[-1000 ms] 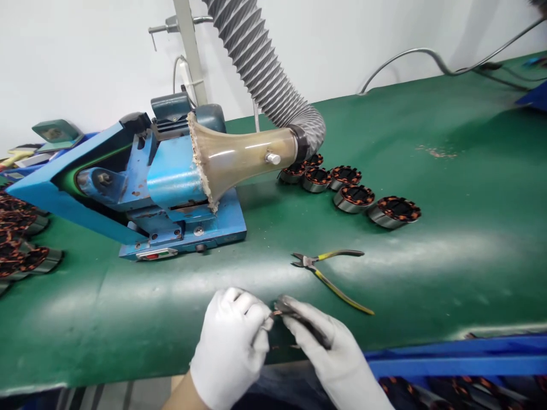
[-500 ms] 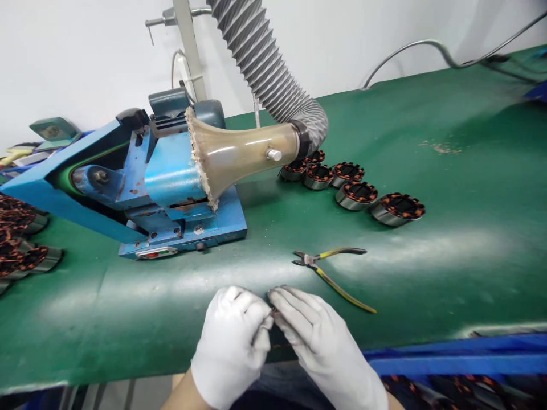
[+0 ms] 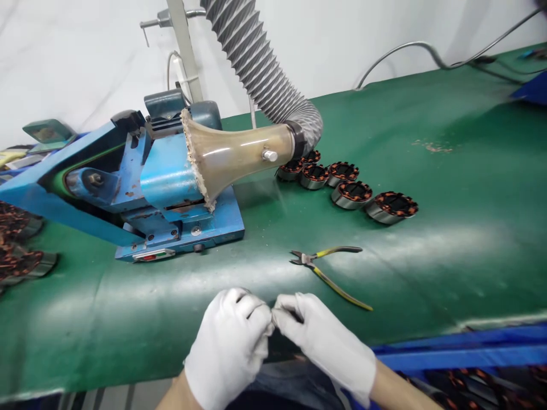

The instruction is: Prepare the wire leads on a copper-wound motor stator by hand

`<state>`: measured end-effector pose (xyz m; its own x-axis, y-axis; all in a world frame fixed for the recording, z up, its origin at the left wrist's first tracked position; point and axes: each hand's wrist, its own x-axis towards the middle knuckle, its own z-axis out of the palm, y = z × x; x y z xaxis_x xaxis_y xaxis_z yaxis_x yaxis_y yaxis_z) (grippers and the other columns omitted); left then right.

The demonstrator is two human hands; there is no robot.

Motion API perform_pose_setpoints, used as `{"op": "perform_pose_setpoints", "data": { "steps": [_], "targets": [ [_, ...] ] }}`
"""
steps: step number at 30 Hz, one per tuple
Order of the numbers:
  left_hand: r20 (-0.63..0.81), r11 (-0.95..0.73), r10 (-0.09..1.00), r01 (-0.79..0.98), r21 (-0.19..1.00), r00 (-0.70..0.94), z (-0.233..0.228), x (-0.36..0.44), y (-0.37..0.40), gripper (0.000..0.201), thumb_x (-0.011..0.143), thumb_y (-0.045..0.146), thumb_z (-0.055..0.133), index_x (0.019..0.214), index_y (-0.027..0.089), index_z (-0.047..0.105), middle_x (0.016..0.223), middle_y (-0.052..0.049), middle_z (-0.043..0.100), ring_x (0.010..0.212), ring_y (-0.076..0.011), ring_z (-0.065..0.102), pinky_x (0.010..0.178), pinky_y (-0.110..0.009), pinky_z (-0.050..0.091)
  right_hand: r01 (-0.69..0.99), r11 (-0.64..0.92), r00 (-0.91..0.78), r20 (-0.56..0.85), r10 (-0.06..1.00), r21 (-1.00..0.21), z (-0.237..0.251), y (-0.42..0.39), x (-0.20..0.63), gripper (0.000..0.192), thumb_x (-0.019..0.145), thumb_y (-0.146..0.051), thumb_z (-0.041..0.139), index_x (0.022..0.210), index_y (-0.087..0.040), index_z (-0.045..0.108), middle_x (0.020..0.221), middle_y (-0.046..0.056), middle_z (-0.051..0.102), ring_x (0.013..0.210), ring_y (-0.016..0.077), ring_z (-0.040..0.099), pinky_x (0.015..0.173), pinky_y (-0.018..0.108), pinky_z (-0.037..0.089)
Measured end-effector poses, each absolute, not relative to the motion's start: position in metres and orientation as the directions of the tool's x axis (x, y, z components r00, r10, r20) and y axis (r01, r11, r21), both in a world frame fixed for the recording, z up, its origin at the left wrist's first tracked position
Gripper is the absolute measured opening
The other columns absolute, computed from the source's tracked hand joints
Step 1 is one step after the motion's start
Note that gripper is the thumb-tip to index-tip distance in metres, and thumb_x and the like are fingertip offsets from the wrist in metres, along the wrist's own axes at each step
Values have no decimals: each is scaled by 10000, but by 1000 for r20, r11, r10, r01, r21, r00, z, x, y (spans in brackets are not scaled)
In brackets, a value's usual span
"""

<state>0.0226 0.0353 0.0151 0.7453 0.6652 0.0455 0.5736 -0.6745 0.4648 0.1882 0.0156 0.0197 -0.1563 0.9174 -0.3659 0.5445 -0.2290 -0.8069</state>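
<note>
My left hand (image 3: 231, 344), in a white glove, is closed near the front edge of the green table. Beside it my right hand (image 3: 314, 336), gloved too, has thumb and forefinger pinched together. Their fingertips meet, and whatever lies between them is too small or hidden to make out. Just beyond my right hand lie diagonal cutters (image 3: 311, 260) with yellow handles, jaws apart, touched by neither hand. Farther back stand several motor stators (image 3: 392, 207) with copper windings and steel rims.
A blue belt-driven machine (image 3: 171, 182) with a funnel-shaped hood (image 3: 243, 151) and grey ribbed hose (image 3: 273, 74) stands at the left. More stators (image 3: 25, 265) are grouped at the far left. A blue crate (image 3: 461, 356) with stators sits below the right front edge. Copper scraps (image 3: 433, 147) lie farther back.
My right hand's fingers, stretched side by side before, are now bent into a pinch against my left fingertips. My left hand stays closed. The whole view has shifted slightly.
</note>
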Motion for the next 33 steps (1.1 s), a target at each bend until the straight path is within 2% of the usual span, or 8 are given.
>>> {"op": "perform_pose_setpoints", "data": {
  "steps": [7,11,17,24,27,29,31,33],
  "targets": [
    [32,-689,666,598,411,745,18,25,35,164,689,77,528,785,210,514,815,-10,630,801,-216,541,684,-371,462,382,-511,-113,-587,802,-770,27,27,188,193,633,-165,423,465,-224,350,409,-94,265,382,76,239,382,212,218],
    [52,-662,679,581,473,732,17,25,34,168,719,93,525,820,227,510,845,8,640,813,-213,538,692,-370,448,321,-521,-84,-572,816,-791,32,15,205,259,753,-280,390,501,-225,410,412,-58,397,375,110,395,386,227,336],
    [78,-666,686,581,467,724,15,24,34,161,713,92,521,815,216,507,817,-8,629,799,-219,531,678,-375,441,540,85,-31,82,996,-837,-1,-13,211,226,824,-184,540,1033,-217,620,956,59,714,857,198,667,778,320,536],
    [92,-662,682,559,499,725,12,24,34,186,673,78,522,786,225,501,793,9,614,785,-202,519,676,-359,424,721,648,-445,553,704,-245,2,7,212,240,916,-92,407,1019,-147,617,842,86,753,808,211,678,694,340,544],
    [85,-673,674,562,480,734,13,23,34,196,660,77,517,786,226,503,805,11,615,796,-201,512,673,-354,420,709,692,-587,431,685,-134,15,12,212,323,892,-61,345,880,-130,661,766,117,733,729,239,657,648,371,512],
    [98,-686,665,555,471,740,14,23,35,203,642,64,510,768,222,498,780,17,614,780,-195,509,662,-345,422,747,546,-495,231,838,-379,21,13,207,315,862,-106,366,714,-167,638,659,94,670,628,226,606,597,365,476],
    [97,-702,653,553,449,751,14,23,35,195,638,66,514,762,215,498,784,16,622,785,-199,513,666,-348,431,686,96,-318,-179,931,-721,24,15,199,293,835,-204,395,571,-205,521,533,29,554,532,192,542,541,331,450],
    [81,-718,641,559,414,764,14,24,36,175,652,89,526,780,206,506,819,4,637,803,-211,518,682,-367,442,519,-349,-281,-541,793,-781,27,19,193,302,821,-280,362,526,-232,404,433,-31,428,437,166,502,459,288,436]
  ]
}}
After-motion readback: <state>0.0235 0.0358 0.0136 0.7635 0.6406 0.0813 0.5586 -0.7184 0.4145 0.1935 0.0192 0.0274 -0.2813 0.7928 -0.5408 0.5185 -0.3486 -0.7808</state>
